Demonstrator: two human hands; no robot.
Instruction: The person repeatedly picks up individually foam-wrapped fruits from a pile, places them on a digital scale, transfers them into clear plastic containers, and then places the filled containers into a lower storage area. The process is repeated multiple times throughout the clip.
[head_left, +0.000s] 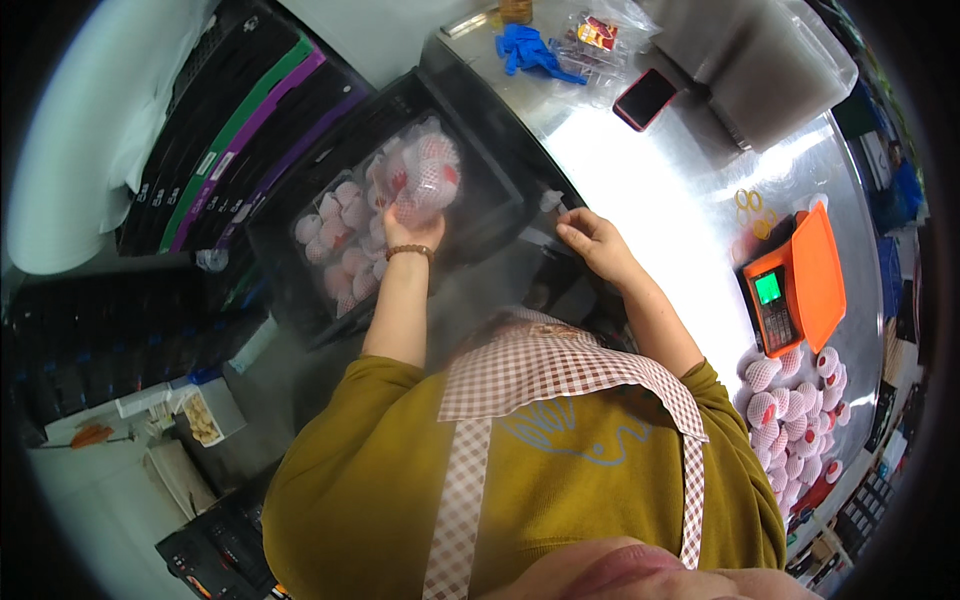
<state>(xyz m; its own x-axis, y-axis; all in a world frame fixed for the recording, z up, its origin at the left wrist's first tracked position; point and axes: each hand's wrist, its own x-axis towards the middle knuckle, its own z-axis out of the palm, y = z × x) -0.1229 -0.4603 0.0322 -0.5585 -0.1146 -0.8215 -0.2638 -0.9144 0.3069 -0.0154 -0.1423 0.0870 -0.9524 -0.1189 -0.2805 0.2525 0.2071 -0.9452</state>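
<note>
My left hand (416, 229), with a bead bracelet at the wrist, supports a clear plastic pack of fruit (431, 172) in white-pink foam nets. The pack is held over a black plastic crate (491, 176). More packs of net-wrapped fruit (341, 217) lie in the crate, partly hidden by my forearm and the held pack. My right hand (596, 244) is at the near edge of the metal table, fingers curled close together. A small whitish scrap (551, 201) lies by its fingertips; whether they pinch anything is unclear.
The steel table (607, 172) bears an orange digital scale (780, 296), loose net-wrapped fruit (795, 420), yellow tape rings (754, 201), a phone (645, 99), a blue glove (529, 52) and stacked clear plastic containers (780, 67). Stacked black crates (247, 112) stand to the left.
</note>
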